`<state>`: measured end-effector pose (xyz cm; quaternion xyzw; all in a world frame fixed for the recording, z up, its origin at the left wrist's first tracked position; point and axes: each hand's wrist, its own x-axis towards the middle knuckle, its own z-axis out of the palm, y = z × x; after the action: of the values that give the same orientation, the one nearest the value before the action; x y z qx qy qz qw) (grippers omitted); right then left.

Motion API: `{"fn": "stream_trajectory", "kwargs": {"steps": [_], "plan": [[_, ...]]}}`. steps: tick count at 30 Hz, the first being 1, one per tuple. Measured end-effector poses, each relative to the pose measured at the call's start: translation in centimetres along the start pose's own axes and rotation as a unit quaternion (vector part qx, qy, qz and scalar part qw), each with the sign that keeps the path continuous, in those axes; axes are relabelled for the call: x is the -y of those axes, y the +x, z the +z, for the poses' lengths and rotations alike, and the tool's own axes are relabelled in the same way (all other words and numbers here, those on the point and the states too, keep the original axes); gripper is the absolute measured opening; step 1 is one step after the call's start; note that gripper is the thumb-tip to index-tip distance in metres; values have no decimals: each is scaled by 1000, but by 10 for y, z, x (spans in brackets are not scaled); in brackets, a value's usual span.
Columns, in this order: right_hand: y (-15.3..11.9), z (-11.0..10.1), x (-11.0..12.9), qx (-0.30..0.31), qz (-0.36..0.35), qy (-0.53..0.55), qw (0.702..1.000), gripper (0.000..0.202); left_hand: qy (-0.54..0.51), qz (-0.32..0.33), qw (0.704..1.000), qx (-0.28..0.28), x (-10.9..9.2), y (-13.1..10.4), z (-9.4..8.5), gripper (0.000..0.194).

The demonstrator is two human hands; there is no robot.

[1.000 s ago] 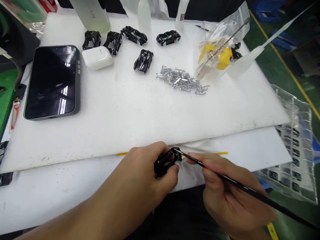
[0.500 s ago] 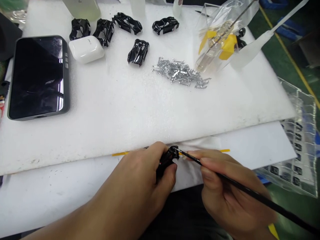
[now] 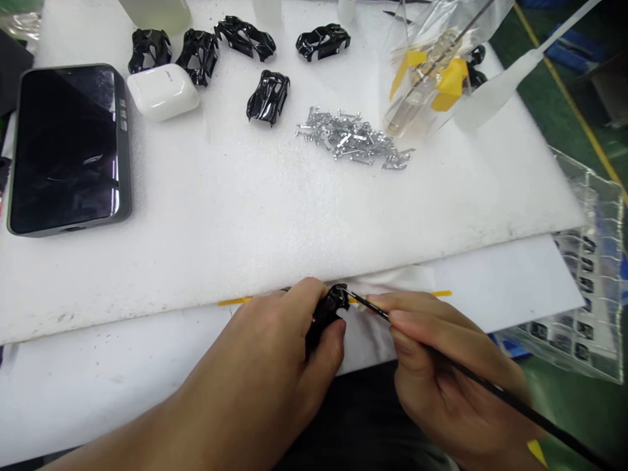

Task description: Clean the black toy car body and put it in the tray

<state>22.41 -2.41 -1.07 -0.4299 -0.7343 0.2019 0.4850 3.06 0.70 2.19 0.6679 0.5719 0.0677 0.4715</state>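
My left hand (image 3: 284, 347) is closed around a small glossy black toy car body (image 3: 336, 302), whose near part is hidden by my fingers. A thin black paintbrush (image 3: 471, 373) is pinched in my right hand (image 3: 441, 366), between thumb and fingers. Its fine tip meets the car body's end, though I cannot tell exactly what it touches there. Both hands are at the front edge of the white foam board (image 3: 245, 222). Several more black car bodies (image 3: 268, 98) lie farther back, beside a heap of small silvery parts (image 3: 350, 137).
A phone-like device (image 3: 66, 150) and a white earbud case (image 3: 163, 91) lie at left. Back right are a clear bag (image 3: 456, 33), yellow pieces (image 3: 450, 84) and a translucent dropper bottle (image 3: 495, 91). A clear compartment tray (image 3: 601, 288) holds dark parts at right.
The view has shifted slightly, so the board's items sit a little higher and more to the left. Both hands keep nearly the same pose, with the brush tip still at the car body.
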Motion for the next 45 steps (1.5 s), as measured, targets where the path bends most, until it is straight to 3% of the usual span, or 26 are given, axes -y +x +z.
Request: {"fn": "stream_trajectory", "kwargs": {"steps": [8,21,45], "plan": [[-1,0,2,8,-4,-11,1000,34,7,-4,1000,0,-2,2,-2,19],[-8,0,-3,-13,1,15,1000,45,-17,-27,999,-20,-3,3,-2,17],[-3,0,-2,-8,-4,-10,1000,41,41,50,998,-14,5,-3,3,15]]}}
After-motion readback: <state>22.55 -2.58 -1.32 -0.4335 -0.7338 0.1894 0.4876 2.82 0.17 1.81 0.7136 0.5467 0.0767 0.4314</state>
